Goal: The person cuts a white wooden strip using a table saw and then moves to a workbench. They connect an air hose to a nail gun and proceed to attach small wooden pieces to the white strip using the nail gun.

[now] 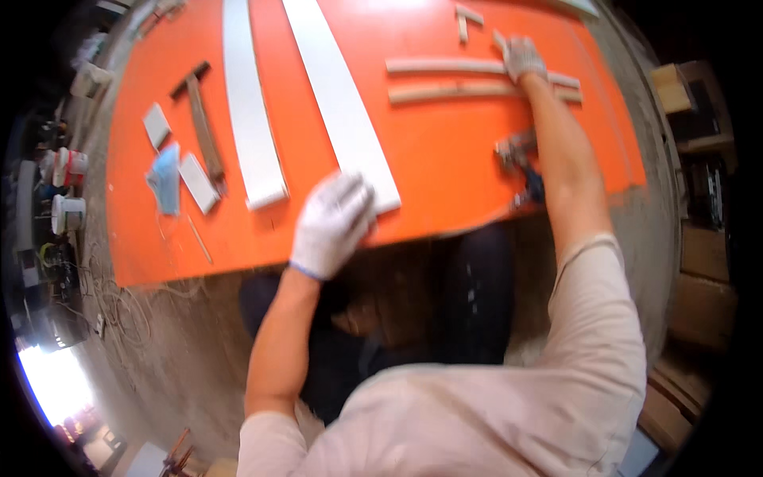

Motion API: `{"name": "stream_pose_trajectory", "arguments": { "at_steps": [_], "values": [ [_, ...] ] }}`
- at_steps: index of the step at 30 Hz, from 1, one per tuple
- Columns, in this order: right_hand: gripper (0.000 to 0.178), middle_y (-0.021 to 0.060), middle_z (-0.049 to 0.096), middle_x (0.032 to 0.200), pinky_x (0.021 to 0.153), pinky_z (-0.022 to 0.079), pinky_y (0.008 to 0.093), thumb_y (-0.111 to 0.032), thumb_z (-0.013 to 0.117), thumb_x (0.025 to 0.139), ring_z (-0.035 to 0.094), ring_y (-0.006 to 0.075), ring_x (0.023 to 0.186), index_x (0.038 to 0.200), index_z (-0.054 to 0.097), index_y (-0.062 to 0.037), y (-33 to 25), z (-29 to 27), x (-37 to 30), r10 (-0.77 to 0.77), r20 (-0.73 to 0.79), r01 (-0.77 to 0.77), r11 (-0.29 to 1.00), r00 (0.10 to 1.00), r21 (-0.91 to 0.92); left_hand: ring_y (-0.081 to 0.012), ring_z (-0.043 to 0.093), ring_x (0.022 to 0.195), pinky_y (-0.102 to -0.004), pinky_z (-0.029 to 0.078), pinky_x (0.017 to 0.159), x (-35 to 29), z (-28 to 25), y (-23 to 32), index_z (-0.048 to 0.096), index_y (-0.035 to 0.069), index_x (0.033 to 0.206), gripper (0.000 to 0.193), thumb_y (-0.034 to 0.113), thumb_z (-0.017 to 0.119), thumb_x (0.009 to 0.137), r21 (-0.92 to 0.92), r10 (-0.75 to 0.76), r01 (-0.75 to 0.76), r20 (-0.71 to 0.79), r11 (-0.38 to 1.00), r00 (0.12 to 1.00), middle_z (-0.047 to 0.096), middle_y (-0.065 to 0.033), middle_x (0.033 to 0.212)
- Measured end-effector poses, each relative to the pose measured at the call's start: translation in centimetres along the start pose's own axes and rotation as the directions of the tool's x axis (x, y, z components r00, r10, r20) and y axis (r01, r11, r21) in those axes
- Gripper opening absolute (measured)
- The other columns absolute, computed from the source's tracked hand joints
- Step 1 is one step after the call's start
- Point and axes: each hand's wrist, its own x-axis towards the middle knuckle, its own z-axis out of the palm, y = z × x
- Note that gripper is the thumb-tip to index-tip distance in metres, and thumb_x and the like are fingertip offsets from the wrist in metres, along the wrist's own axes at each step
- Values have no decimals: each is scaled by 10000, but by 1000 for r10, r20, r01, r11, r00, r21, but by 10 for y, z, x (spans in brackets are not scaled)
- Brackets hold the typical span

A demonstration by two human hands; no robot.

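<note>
My left hand (332,222), in a white knitted glove with a blue cuff, is at the near end of a long white board (354,119), its bent fingers closed over the board's corner. A second white board (253,103) lies to its left. My right hand (523,57), also gloved, reaches far right over two pale wooden strips (445,92). Its fingers look partly spread, with the thumb side pointing left; I make out nothing held in it. Two short wood pieces (467,19) lie just beyond it. Slight blur softens the gloves.
On the orange tabletop (445,159) at left lie a hammer (203,127), small white blocks (198,184), a blue face mask (165,179) and a thin stick. A dark metal tool (517,159) sits below my right forearm. White buckets (68,215) stand beyond the left edge.
</note>
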Motion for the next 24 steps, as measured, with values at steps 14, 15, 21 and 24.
{"name": "stream_pose_trajectory", "arguments": {
  "at_steps": [14,15,21,24],
  "values": [
    [382,257,776,1109,988,586,433,-263,710,987,758,361,1097,1196,721,57,-246,-245,-201,-42,281,-265,229,959,937,-404,572,1467,-471,467,1244,-33,1,3,643,-8,1488,613,134,800,913,11,-244,246,-115,969,963,637,-257,1513],
    [412,277,775,1115,987,584,430,-286,711,985,762,351,1088,1186,717,74,-255,-261,-208,-90,393,-377,155,915,913,-412,567,1471,-479,462,1245,-39,3,1,639,-11,1492,622,160,807,918,22,-265,269,-115,963,957,647,-266,1496],
    [423,270,773,1126,991,588,434,-276,742,975,758,373,1111,1216,686,67,-294,-265,-250,-26,348,-344,98,937,934,-452,519,1503,-536,380,1291,-53,14,24,620,-8,1524,659,277,765,948,118,-264,265,-26,957,964,633,-281,1527],
    [425,278,773,1139,1005,583,449,-274,747,968,758,392,1110,1216,687,65,-292,-268,-263,-22,382,-379,94,924,921,-462,517,1509,-526,411,1275,-58,18,25,621,-20,1518,640,271,759,965,150,-240,243,-35,958,970,616,-295,1547]
  ]
}}
